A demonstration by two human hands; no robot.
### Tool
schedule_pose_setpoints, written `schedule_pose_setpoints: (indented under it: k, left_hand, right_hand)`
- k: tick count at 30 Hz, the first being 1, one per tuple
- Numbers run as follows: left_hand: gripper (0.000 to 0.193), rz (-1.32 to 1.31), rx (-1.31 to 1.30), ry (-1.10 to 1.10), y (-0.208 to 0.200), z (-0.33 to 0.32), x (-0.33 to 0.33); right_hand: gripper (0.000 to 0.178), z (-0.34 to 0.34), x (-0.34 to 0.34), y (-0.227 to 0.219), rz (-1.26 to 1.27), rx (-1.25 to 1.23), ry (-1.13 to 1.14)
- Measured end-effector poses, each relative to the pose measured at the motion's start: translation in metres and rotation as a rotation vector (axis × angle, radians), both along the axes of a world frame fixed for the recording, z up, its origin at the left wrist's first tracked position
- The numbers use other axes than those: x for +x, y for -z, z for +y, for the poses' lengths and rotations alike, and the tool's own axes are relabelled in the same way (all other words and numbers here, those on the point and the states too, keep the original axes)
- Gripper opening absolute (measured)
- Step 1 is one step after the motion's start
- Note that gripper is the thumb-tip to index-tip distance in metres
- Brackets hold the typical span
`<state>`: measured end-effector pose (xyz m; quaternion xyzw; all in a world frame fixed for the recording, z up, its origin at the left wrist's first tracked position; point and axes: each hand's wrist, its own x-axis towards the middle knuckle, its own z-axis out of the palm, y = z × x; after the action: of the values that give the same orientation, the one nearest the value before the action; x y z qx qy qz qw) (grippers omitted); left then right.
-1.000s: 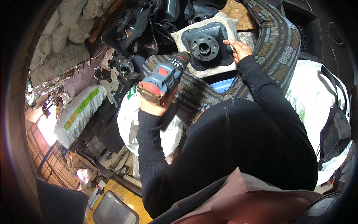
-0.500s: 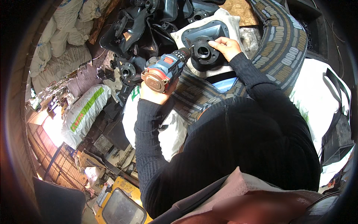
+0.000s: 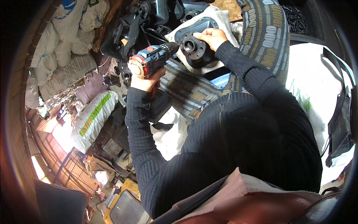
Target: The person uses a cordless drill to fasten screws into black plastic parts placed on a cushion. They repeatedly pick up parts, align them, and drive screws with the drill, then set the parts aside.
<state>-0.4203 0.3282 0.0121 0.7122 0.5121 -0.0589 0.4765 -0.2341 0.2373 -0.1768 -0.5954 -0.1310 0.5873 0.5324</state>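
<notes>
The left hand is wrapped tight around the grip of a blue and red cordless drill, whose nose points at the round dark metal hub lying just beyond it on a white cloth. The right hand rests on the hub's far edge (fingers curled over the rim, pressing on it), directly across from the drill's tip. White sacks are piled well off to the left hand's outer side.
</notes>
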Motion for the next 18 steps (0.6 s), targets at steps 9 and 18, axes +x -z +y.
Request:
schedule_pose_setpoints:
  k: [9, 18]
  left_hand:
    - [0.051, -0.130, -0.055, -0.101, 0.013, -0.002, -0.009]
    - [0.056, 0.163, 0.197, 0.211, 0.028, 0.013, -0.014]
  right_hand:
    - [0.034, -0.001, -0.001, 0.014, 0.043, -0.032, -0.055]
    - [0.038, -0.011, 0.003, 0.026, -0.358, -0.112, -0.143]
